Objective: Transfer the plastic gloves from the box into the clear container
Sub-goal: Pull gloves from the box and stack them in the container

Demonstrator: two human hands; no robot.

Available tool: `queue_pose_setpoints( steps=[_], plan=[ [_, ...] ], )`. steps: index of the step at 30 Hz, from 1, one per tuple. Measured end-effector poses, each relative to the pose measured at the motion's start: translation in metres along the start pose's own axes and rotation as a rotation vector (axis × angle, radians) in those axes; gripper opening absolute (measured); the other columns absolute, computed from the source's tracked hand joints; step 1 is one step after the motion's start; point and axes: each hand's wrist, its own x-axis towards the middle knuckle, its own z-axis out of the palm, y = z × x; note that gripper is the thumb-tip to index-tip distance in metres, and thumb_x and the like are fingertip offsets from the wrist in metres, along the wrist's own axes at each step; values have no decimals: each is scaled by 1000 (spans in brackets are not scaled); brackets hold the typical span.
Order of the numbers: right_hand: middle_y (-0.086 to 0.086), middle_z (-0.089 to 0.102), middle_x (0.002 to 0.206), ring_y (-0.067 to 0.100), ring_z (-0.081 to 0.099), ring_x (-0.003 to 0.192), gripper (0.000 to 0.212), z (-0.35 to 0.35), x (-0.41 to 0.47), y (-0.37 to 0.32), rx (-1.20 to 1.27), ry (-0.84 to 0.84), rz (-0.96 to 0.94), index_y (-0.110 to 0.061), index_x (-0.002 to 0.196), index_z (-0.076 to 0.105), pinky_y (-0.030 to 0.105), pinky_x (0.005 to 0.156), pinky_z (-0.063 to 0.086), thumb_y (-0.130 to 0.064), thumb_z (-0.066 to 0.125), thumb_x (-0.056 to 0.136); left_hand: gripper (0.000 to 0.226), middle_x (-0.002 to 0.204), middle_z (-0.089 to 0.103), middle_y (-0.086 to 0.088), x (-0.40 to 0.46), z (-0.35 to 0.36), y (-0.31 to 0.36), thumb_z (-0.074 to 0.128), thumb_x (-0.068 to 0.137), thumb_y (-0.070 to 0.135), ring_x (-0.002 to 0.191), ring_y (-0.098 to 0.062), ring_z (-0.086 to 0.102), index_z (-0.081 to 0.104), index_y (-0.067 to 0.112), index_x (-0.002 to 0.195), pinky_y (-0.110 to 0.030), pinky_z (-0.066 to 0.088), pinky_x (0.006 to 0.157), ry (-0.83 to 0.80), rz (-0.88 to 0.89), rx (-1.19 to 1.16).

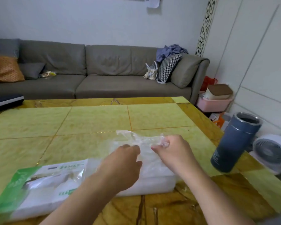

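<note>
A living room with a long couch and a yellow-green table

A big grey sofa (94,73) stands against a pale wall (88,18). It has an orange cushion (5,69) at one end and a black-and-white checked pillow (168,67) at the other. The table (96,120) has square tiles with brown edges. A small white fan (269,151) sits low on the right, near white wall panels (258,62).

Yellow-green tiled table (96,120) with brown border. Dark blue flask (234,142), open-topped, at the right edge. Dark flat item (5,100) at the far left corner. Beyond the far edge, grey sofa (104,70) with orange cushion (5,69), checked cushion (168,67), blue clothes (170,51). Off the right edge, white fan (269,150), pink basket (214,103).
</note>
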Motion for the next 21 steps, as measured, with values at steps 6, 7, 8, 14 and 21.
queue_pose_setpoints(
  steps=[6,7,8,14,21],
  plan=[
    [2,48,58,27,46,49,47,-10,4,7,-221,116,-8,-14,63,43,32,50,39,-37,72,92,51,116,63,13,14,8,-5,66,89,57,97,-12,64,50,39,135,-35,56,88,-199,-63,63],
    [0,47,60,24,44,50,46,-11,5,8,-258,120,1,-17,63,41,29,49,37,-35,70,94,50,112,64,14,16,8,-5,67,88,58,95,-11,65,52,40,132,-35,56,88,-229,-71,66],
    [-1,46,62,22,43,51,45,-13,5,8,-298,115,12,-19,65,39,28,49,36,-34,69,95,49,110,64,14,19,8,-6,68,87,59,93,-10,65,54,40,129,-35,57,88,-257,-70,71],
    [-3,48,67,20,42,51,36,-16,6,10,-478,76,75,-20,70,39,26,46,31,-21,69,91,43,105,65,12,28,9,0,73,82,57,93,-12,65,61,40,120,-33,56,87,-357,-82,105],
    [-3,57,101,19,59,82,33,-18,-9,-21,-500,96,-228,-20,110,48,34,68,56,-3,69,90,40,94,55,12,35,24,-1,73,84,42,96,-15,64,57,37,121,-26,44,66,-358,-77,170]
  ],
)
